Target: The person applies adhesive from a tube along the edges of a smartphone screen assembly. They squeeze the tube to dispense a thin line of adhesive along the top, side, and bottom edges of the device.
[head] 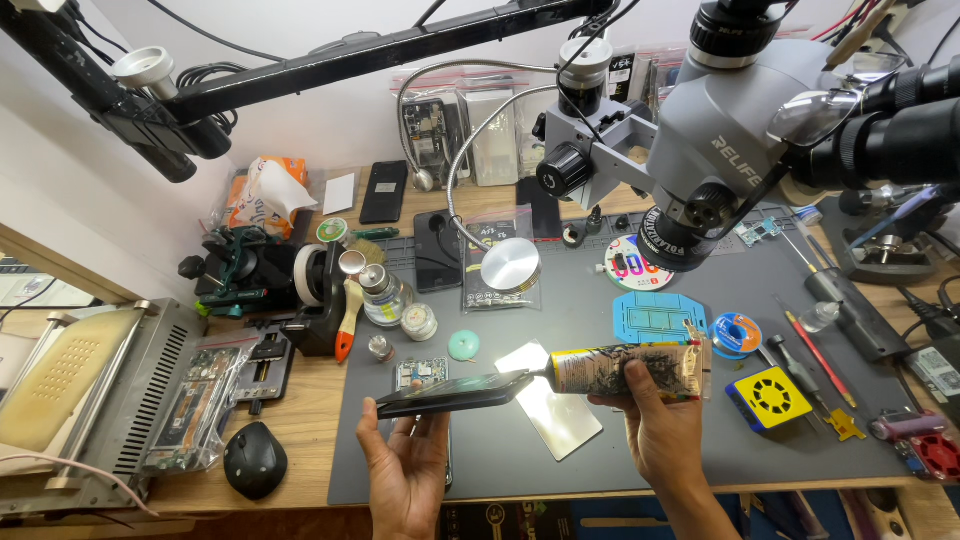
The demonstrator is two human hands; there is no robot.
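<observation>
The left hand point(405, 470) is gripping a dark phone point(455, 393) edge-up above the grey mat point(600, 440), while the right hand point(655, 420) is clamping a glue tube point(625, 368) whose nozzle is touching the phone's rim, so gluing seems underway, calling for a steady bead.

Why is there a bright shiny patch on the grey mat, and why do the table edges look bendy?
Head view: a lamp lights the metal plate on the mat, so it glares white; the round disc shines too. Head view: the wide lens curves the table edge and stretches the microscope at the top. Both hands, left and right, look sharp, not blurred.
</observation>
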